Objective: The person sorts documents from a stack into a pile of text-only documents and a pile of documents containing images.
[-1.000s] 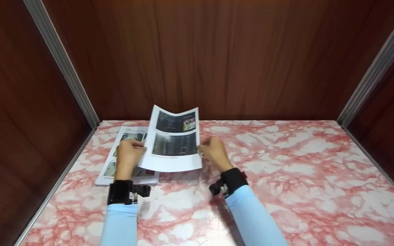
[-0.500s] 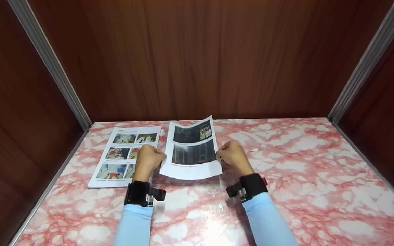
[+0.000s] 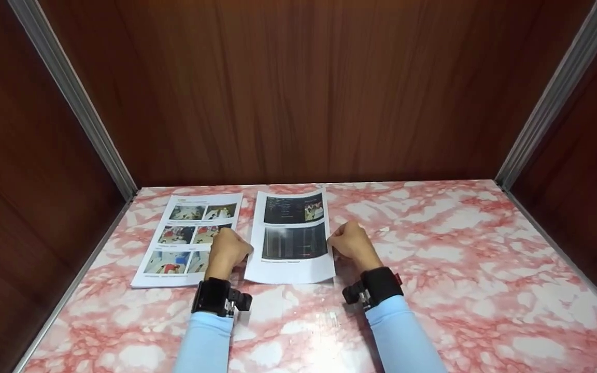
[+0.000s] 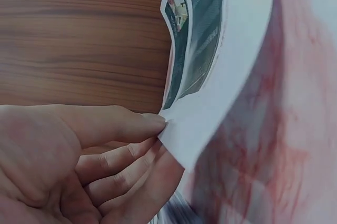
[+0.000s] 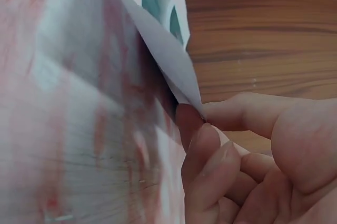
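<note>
A printed sheet of paper (image 3: 293, 271) with two dark pictures is held by its two side edges, bowed between my hands close over the tabletop. My left hand (image 3: 229, 251) pinches its left edge; in the left wrist view the thumb (image 4: 139, 126) lies on top and the fingers beneath. On the other side my right hand (image 3: 353, 242) pinches the right edge, and the right wrist view has the paper (image 5: 168, 58) between thumb and fingertips. Left of it lies a stack of printed papers (image 3: 156, 280) with several colour photos, partly covered by my left hand.
The tabletop (image 3: 459, 290) has a red and white marbled pattern. Dark wood panels (image 3: 298, 93) stand at the back and both sides, with grey metal strips (image 3: 73, 98) at the corners. Light glares off the table near its front.
The sheet has come away from over the stack, moving right and down to near the table, flattening as it lowers. Both hands moved with it, and more of the stack shows.
</note>
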`<action>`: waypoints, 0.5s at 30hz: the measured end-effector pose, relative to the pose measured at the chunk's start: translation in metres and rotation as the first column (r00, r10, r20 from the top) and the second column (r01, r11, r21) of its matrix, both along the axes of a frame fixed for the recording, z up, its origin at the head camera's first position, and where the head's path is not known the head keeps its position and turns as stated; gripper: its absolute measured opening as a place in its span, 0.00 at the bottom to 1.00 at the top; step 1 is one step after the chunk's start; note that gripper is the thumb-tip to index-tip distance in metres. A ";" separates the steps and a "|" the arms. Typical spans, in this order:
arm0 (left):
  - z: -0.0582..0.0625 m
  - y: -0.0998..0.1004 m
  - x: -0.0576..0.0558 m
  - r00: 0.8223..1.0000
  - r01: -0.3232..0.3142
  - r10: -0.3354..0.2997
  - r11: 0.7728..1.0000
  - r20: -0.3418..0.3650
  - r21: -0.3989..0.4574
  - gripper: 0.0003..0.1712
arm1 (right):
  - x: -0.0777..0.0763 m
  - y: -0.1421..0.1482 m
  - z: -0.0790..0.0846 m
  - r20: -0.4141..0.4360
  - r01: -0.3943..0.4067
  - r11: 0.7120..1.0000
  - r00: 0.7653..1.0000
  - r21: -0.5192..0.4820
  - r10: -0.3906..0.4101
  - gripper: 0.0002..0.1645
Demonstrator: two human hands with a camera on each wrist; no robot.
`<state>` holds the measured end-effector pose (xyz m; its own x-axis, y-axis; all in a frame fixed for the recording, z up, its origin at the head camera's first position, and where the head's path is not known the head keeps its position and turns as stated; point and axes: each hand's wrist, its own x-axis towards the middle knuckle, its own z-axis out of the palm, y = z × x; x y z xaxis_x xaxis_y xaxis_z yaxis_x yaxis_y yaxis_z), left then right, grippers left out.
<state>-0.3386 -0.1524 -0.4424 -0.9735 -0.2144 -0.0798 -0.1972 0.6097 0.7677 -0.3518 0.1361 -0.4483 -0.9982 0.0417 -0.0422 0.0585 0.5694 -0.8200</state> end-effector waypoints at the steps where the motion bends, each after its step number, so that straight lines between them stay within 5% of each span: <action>1: -0.001 0.001 -0.001 1.000 0.000 0.001 1.000 0.009 -0.015 0.02 | 0.000 0.001 -0.001 0.002 -0.002 1.000 1.000 0.019 0.002 0.05; 7: -0.004 0.001 -0.004 0.999 0.003 0.002 0.994 0.049 -0.111 0.03 | -0.003 0.005 -0.007 -0.010 -0.007 0.993 1.000 0.115 0.008 0.06; 15: -0.004 0.001 -0.003 0.997 0.014 -0.008 0.997 0.076 -0.077 0.03 | -0.004 0.008 -0.010 0.006 -0.008 0.986 1.000 0.167 0.007 0.03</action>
<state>-0.3416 -0.1512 -0.4466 -0.9677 -0.2119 -0.1364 -0.2454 0.6692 0.7014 -0.3562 0.1443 -0.4581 -0.9983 0.0415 -0.0404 0.0579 0.6990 -0.7128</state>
